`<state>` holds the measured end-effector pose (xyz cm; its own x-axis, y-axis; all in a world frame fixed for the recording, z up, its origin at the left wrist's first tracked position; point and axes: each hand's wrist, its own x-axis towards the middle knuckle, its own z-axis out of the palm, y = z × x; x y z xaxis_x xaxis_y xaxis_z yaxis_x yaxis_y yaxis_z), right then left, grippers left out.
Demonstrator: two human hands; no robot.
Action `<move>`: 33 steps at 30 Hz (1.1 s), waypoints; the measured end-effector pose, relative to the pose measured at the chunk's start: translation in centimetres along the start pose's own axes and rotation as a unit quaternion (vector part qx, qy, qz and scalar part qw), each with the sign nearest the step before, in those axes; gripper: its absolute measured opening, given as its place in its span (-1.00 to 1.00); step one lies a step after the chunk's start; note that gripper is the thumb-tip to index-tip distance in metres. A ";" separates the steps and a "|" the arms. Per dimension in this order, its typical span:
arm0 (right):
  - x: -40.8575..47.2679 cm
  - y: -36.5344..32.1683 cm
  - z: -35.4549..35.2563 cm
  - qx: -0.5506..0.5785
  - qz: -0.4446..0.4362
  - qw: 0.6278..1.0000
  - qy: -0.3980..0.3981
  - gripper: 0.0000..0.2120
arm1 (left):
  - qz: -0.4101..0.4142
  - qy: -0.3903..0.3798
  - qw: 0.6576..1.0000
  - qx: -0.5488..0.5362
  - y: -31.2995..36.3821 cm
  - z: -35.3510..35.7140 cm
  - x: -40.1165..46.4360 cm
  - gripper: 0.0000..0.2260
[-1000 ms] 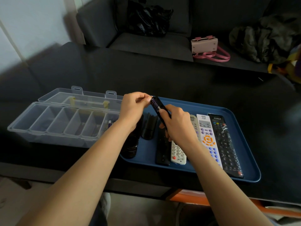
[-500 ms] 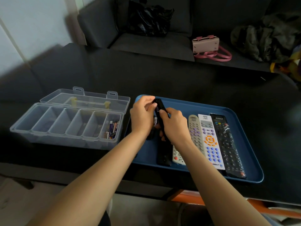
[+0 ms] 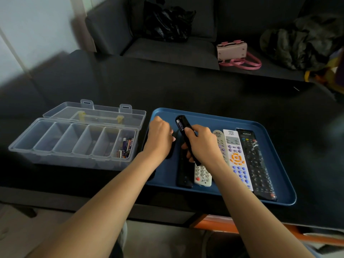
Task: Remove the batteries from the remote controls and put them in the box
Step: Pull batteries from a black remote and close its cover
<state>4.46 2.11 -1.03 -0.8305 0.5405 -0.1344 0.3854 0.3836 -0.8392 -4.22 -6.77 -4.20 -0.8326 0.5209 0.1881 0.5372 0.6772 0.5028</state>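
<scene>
My right hand [image 3: 202, 144] grips a slim black remote [image 3: 184, 127], tilted up over the blue tray [image 3: 204, 116]. Its battery bay is open, and a purple battery [image 3: 179, 124] shows at its top end. My left hand [image 3: 161, 138] hovers just left of it with fingers curled, and they hide whatever is inside. The clear compartment box [image 3: 74, 155] stands open left of the tray. Its rightmost compartment holds several batteries [image 3: 126, 148]. Several more remotes lie on the tray, among them a black one [image 3: 184, 172] and a white one with orange buttons [image 3: 237, 159].
The box lid [image 3: 93, 116] lies flat behind the box. A long black remote [image 3: 256, 164] lies near the tray's right rim. Behind the dark table, a sofa carries a pink bag [image 3: 232, 51], a black bag [image 3: 167, 19] and crumpled clothing [image 3: 297, 40].
My left hand left the remote's top end and drew back to the left with curled fingers. My right hand lowered the black remote slightly toward the tray.
</scene>
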 end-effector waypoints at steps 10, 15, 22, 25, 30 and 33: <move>0.0 0.0 0.0 0.001 -0.004 1.000 -0.007 -0.77 | -0.038 0.030 0.996 0.070 0.3 0.1 -0.4 -0.79; -0.1 0.0 0.0 0.011 0.001 1.000 -0.019 -0.77 | -0.011 0.023 0.995 0.098 0.4 0.2 -0.4 -0.84; 0.1 0.1 -0.4 0.070 0.019 0.997 0.002 -0.81 | -0.112 0.034 0.979 -0.170 0.9 -0.9 0.2 -0.81; 0.1 -0.2 -0.5 0.144 0.045 0.989 -0.013 -0.77 | -0.172 0.011 0.909 -0.380 1.1 -1.4 0.4 -0.95; -0.4 -0.7 -0.9 0.198 0.060 0.977 -0.047 -0.77 | -0.173 -0.020 0.868 -0.465 1.4 -2.4 0.7 -0.87; -0.6 -0.8 -1.1 0.196 0.052 0.978 -0.056 -0.78 | -0.157 -0.043 0.899 -0.406 1.0 -3.0 0.9 -0.94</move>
<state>5.09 2.32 0.34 -0.8419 0.4683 -0.2680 0.3046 0.0027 -0.9525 -4.87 -7.18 -0.95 -0.8936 0.4329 -0.1188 -0.0267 0.2129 0.9767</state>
